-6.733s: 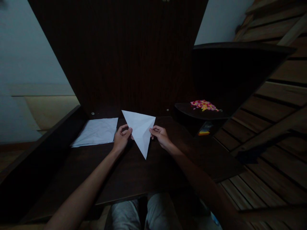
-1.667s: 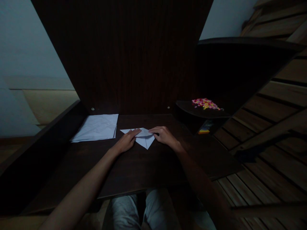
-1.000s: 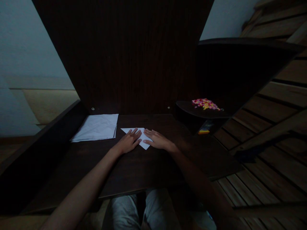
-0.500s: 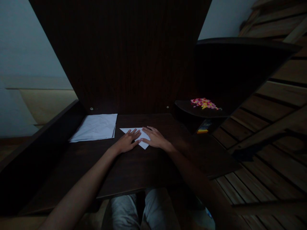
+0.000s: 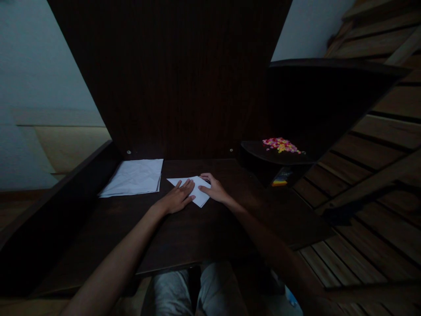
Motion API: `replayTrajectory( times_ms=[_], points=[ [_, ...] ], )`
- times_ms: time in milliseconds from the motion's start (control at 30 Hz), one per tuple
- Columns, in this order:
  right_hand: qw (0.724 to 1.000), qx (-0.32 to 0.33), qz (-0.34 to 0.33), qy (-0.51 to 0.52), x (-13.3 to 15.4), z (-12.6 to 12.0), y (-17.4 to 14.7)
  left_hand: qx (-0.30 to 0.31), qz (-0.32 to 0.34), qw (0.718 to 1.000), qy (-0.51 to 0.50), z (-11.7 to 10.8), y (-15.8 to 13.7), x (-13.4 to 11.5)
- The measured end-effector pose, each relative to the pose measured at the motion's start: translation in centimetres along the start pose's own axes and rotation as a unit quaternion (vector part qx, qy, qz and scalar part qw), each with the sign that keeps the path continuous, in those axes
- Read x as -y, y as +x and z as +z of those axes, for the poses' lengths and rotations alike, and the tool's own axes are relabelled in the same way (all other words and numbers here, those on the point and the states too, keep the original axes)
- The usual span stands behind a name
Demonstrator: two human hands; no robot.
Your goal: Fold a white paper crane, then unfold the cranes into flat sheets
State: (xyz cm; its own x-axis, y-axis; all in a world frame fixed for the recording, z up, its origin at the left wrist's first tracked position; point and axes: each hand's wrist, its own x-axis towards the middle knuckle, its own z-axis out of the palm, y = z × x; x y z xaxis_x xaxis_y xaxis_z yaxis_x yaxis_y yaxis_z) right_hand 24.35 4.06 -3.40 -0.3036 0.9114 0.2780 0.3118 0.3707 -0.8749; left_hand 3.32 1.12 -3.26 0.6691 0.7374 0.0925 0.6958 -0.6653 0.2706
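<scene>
On the desk (image 5: 184, 239) before us, paper (image 5: 200, 197) in the middle, stack (image 5: 133, 177) left, bits (image 5: 281, 144) on the shelf (image 5: 255, 148) right.

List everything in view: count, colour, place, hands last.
Desk: one, dark brown, centre.
Back panel: one, dark brown, behind.
Fittings: two, pale, back panel's base.
Folded paper: one, white, mid-desk.
Paper stack: one, white, desk's left.
Shelves: two, dark, right.
Pieces: many, pink, red, yellow, lower shelf.
Packet: one, yellow-orange and dark, under lower shelf.
Slats: many, brown, far right.
Wall: count unclear, grey-blue, left and upper right.
Board: one, cream, low left.
Item: one, blue-white, unclear, bottom right.
Legs: two, grey trousers, below desk.
Left hand: one, bare, on folded paper.
Right hand: one, bare, at folded paper's right.
</scene>
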Motion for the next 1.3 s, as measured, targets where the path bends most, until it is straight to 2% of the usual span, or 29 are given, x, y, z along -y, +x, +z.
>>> replayTrajectory(
  times_ms=[100,200,300,400,500,600,667,733,800,867,900,967,1000,1033,1067,1133,1200,1300],
  points=[
    [0.991,-0.035,0.053,0.118,0.2,-0.2,0.1,-0.006,-0.006,1.000,-0.004,-0.3,-0.1,-0.4],
    [0.974,-0.058,0.102,0.195,0.8,-0.7,-0.1,-0.023,-0.013,0.999,-0.024,-0.8,-0.2,-1.0],
    [0.956,-0.082,0.113,0.257,1.6,-1.0,-0.3,-0.041,-0.019,0.998,-0.047,-1.5,-0.4,-1.6],
    [0.937,-0.110,0.110,0.311,2.3,-0.9,-0.3,-0.060,0.007,0.997,-0.052,-1.8,-0.5,-1.9],
    [0.922,-0.128,0.104,0.350,2.8,-0.6,-0.3,-0.131,0.023,0.989,-0.061,-1.7,-0.4,-2.0],
    [0.908,-0.115,0.091,0.392,3.2,-0.6,-0.3,-0.227,-0.009,0.968,-0.109,-1.7,-0.3,-1.9],
    [0.895,-0.097,0.071,0.430,3.6,-0.8,-0.4,-0.286,-0.058,0.943,-0.160,-1.8,-0.2,-1.8],
    [0.895,-0.097,0.047,0.433,3.9,-1.1,-0.5,-0.348,-0.143,0.900,-0.220,-2.1,-0.1,-1.6],
    [0.921,-0.114,0.041,0.371,4.0,-1.2,-0.5,-0.403,-0.244,0.831,-0.295,-2.4,0.1,-1.3],
    [0.951,-0.122,0.059,0.278,3.8,-1.1,-0.4,-0.437,-0.305,0.745,-0.401,-2.8,0.3,-1.0],
    [0.961,-0.118,0.071,0.240,3.6,-1.0,-0.4,-0.442,-0.309,0.701,-0.466,-3.0,0.5,-0.9],
    [0.971,-0.102,0.085,0.199,3.0,-0.5,-0.3,-0.440,-0.276,0.607,-0.602,-3.4,0.6,-1.0],
    [0.973,-0.094,0.086,0.194,2.8,-0.3,-0.2,-0.424,-0.252,0.572,-0.655,-3.6,0.7,-1.2],
    [0.974,-0.088,0.083,0.194,2.6,0.0,-0.1,-0.407,-0.233,0.549,-0.692,-3.8,0.7,-1.4],
    [0.974,-0.084,0.079,0.196,2.4,0.2,-0.1,-0.391,-0.221,0.537,-0.714,-4.0,0.7,-1.6],
    [0.973,-0.079,0.072,0.205,2.2,0.5,0.0,-0.360,-0.210,0.540,-0.731,-4.1,0.5,-2.1],
    [0.970,-0.065,0.071,0.223,2.3,0.5,0.0,-0.333,-0.212,0.562,-0.727,-4.1,0.5,-2.4],
    [0.964,-0.031,0.078,0.253,2.7,0.3,-0.1,-0.298,-0.222,0.613,-0.698,-3.6,0.6,-2.8]
  ],
)
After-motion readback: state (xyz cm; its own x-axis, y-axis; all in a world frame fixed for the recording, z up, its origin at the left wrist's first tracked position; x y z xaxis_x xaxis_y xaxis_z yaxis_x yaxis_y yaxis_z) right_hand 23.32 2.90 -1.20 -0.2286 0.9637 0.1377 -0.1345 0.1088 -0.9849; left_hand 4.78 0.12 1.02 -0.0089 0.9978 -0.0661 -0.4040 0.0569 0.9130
